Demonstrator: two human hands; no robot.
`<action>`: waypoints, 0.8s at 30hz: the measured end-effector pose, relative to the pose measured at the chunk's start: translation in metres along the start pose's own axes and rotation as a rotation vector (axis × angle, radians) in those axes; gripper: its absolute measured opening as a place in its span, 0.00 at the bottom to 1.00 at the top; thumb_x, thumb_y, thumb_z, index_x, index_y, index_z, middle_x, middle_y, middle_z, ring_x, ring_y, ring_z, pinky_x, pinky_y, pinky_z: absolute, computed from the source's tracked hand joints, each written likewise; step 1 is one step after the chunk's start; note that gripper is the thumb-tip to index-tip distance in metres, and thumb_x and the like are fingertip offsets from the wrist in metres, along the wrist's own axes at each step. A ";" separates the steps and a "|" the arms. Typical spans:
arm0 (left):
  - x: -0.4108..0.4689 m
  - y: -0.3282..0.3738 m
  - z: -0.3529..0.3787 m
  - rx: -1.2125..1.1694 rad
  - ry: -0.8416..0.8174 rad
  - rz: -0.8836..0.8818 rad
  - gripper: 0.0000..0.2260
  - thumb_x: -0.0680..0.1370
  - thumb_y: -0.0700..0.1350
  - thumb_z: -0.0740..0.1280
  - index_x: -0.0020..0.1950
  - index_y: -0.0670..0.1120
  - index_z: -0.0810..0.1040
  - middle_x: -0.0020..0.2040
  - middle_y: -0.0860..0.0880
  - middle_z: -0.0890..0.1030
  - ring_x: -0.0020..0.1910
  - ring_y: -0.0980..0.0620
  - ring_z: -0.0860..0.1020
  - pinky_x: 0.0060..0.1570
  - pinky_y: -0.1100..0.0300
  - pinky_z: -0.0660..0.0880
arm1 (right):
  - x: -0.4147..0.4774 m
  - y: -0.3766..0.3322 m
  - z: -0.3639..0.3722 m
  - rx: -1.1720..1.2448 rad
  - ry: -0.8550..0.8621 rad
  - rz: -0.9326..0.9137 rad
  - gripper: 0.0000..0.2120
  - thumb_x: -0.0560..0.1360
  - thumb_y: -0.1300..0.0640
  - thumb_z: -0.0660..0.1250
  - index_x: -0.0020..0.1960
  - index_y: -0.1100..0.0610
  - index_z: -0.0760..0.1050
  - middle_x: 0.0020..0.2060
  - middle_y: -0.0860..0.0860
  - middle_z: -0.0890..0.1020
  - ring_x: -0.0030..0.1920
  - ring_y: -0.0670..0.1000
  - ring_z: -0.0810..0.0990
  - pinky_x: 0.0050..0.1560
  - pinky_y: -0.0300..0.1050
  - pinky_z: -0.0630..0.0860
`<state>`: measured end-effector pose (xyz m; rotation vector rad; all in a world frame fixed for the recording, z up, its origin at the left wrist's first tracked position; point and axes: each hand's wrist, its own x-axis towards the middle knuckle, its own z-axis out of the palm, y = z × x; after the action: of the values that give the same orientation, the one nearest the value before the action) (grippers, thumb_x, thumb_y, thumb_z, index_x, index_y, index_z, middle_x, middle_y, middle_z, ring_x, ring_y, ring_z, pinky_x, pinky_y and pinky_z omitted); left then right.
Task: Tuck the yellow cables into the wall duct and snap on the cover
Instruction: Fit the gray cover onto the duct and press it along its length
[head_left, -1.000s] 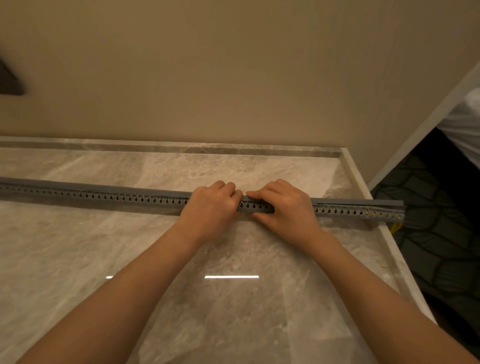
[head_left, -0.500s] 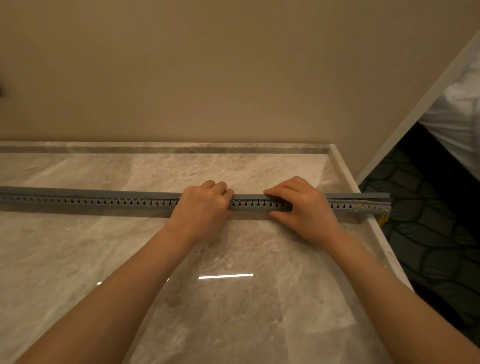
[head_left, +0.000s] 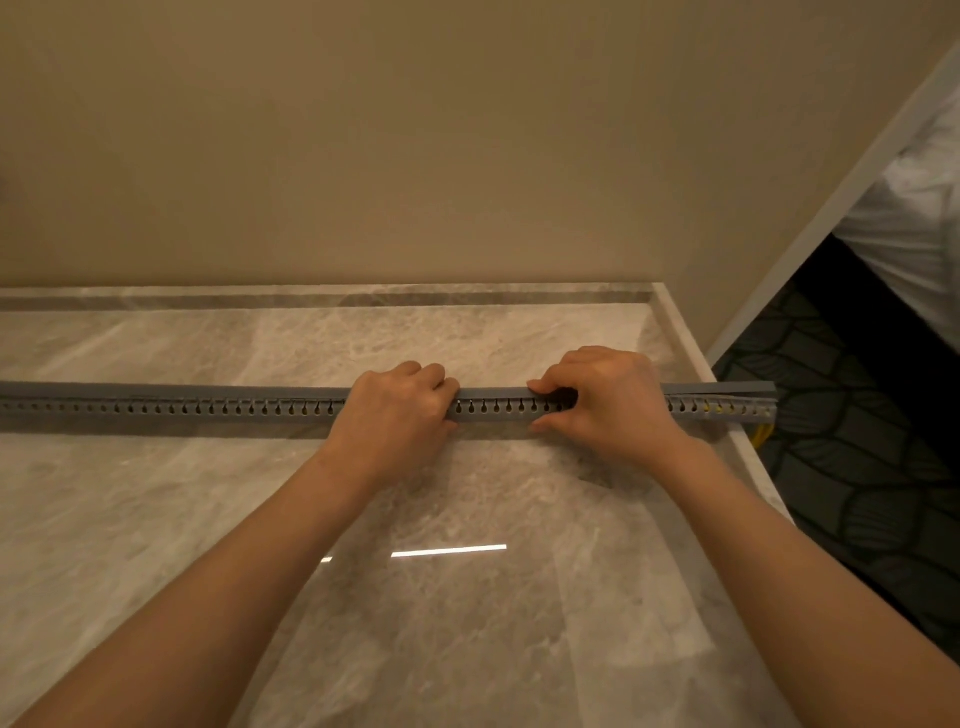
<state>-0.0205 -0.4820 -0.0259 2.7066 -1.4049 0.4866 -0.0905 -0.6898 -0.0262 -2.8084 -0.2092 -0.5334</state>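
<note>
A long grey slotted duct (head_left: 208, 410) lies across the marble top from the left edge to past the right edge, with its flat grey cover (head_left: 727, 388) along its upper side. My left hand (head_left: 395, 410) grips the duct near the middle, fingers curled over the cover. My right hand (head_left: 602, 400) grips it further right, fingers over the top and thumb under the front. Yellow cable (head_left: 761, 435) hangs out of the duct's right end and shows through the end slots.
The marble counter (head_left: 467, 597) has a raised rim at the back and right. A beige wall (head_left: 415, 156) rises behind it. To the right lie a dark patterned floor (head_left: 852, 467) and white bedding (head_left: 914, 218).
My right hand has slid to the right along the duct, away from my left hand. The view has shifted slightly.
</note>
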 end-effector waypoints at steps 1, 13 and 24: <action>0.000 0.000 0.000 0.001 -0.008 0.000 0.10 0.63 0.43 0.78 0.38 0.39 0.81 0.31 0.45 0.79 0.28 0.45 0.77 0.22 0.60 0.68 | 0.000 0.000 0.000 0.003 0.001 -0.005 0.13 0.59 0.53 0.80 0.41 0.56 0.84 0.32 0.51 0.83 0.33 0.53 0.80 0.30 0.44 0.74; 0.026 0.050 0.009 0.014 0.058 0.003 0.12 0.64 0.43 0.77 0.45 0.42 0.81 0.31 0.48 0.80 0.28 0.49 0.78 0.25 0.61 0.69 | -0.004 0.001 0.005 0.017 0.059 -0.044 0.09 0.65 0.53 0.77 0.38 0.58 0.82 0.30 0.53 0.81 0.32 0.55 0.78 0.27 0.50 0.75; 0.035 0.056 0.010 0.170 -0.005 0.049 0.13 0.56 0.44 0.81 0.32 0.46 0.79 0.26 0.50 0.78 0.23 0.53 0.75 0.19 0.64 0.64 | -0.012 0.010 -0.002 0.078 -0.031 -0.027 0.11 0.69 0.56 0.73 0.50 0.57 0.82 0.41 0.54 0.84 0.42 0.55 0.80 0.41 0.52 0.77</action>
<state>-0.0440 -0.5442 -0.0302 2.8106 -1.4997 0.6305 -0.1003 -0.7011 -0.0312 -2.7428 -0.2687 -0.4775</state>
